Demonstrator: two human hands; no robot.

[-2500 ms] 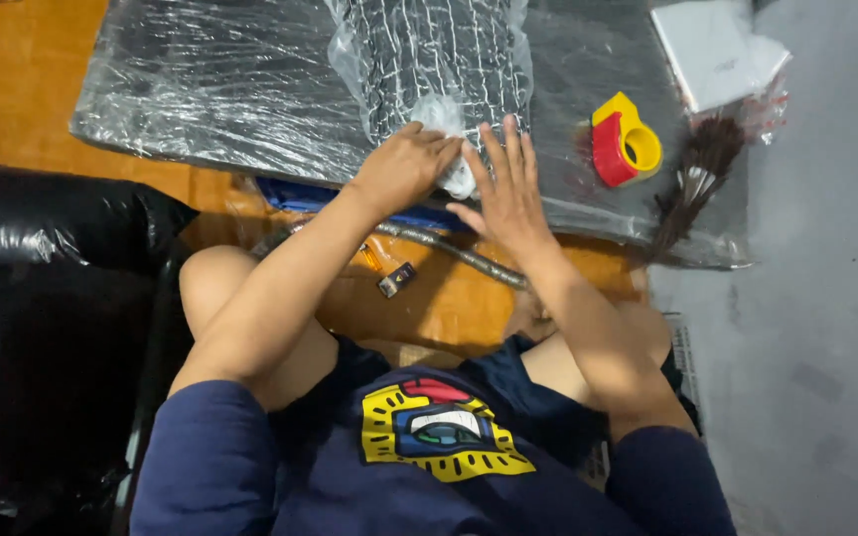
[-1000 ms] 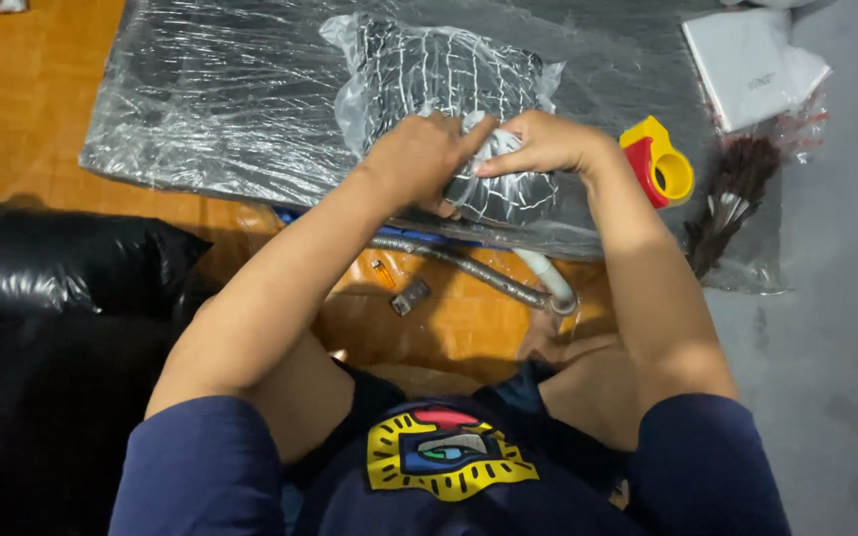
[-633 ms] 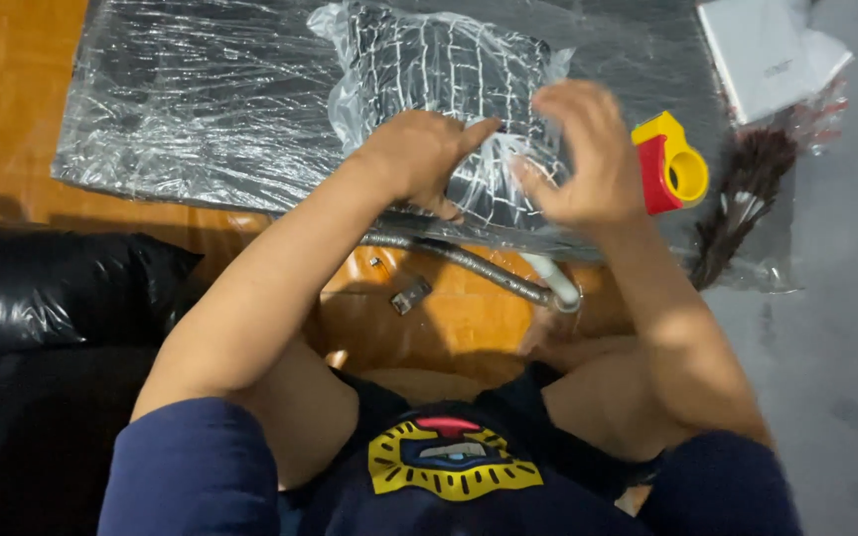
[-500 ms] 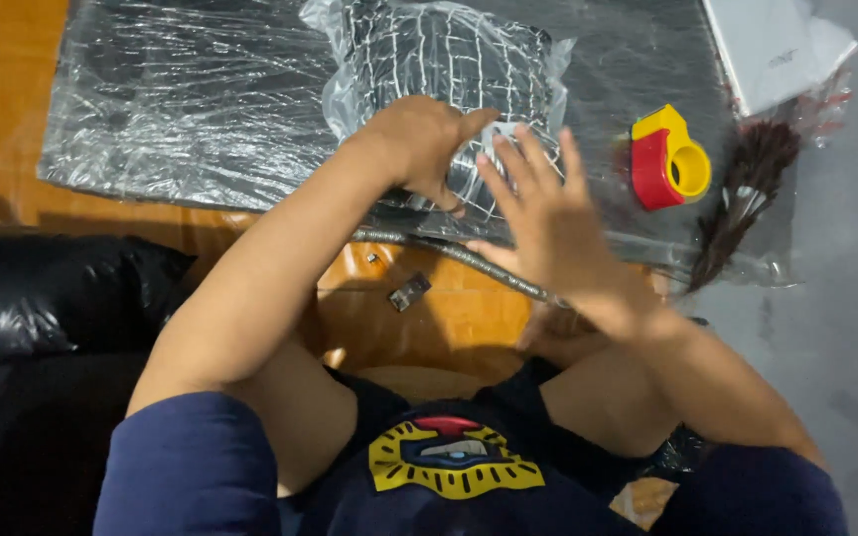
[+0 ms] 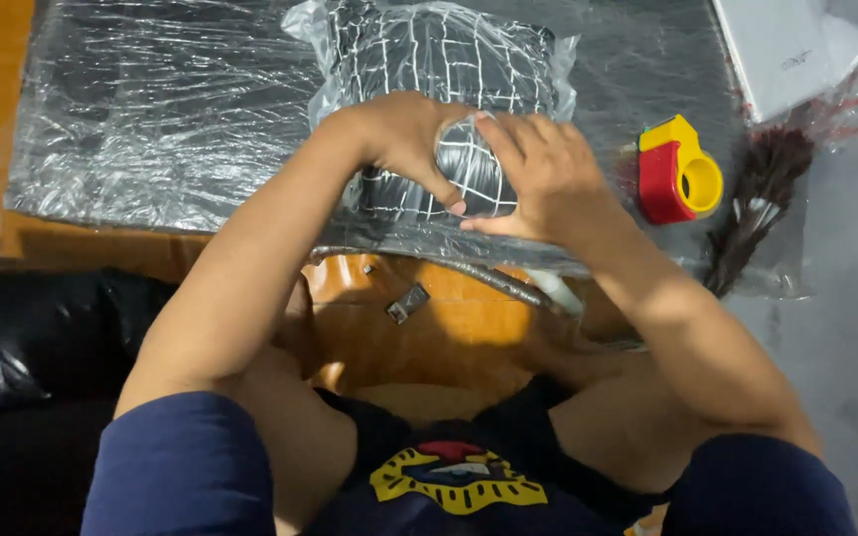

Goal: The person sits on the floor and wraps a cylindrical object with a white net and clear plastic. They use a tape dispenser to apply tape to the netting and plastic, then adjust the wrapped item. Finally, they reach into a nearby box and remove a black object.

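A black cloth item with a white grid pattern [image 5: 449, 60], wrapped in a clear plastic bag, lies on a large sheet of clear plastic film [image 5: 151, 109]. My left hand [image 5: 404, 139] grips the near edge of the bag from the left, thumb pointing right. My right hand [image 5: 538, 174] presses on the same near edge from the right, fingers spread over the plastic. The two hands almost touch at the thumbs.
A red and yellow tape dispenser [image 5: 677, 179] sits right of my right hand. A dark brush-like bundle [image 5: 757, 208] and a white packet [image 5: 786, 50] lie farther right. A small metal clip [image 5: 407, 303] rests on the orange floor [image 5: 469, 337]. Black plastic-wrapped furniture [image 5: 22, 337] is at the left.
My right hand lifted off the bag, opened, then came back down onto its near edge. My left hand stayed gripping the bag. The camera moved closer.
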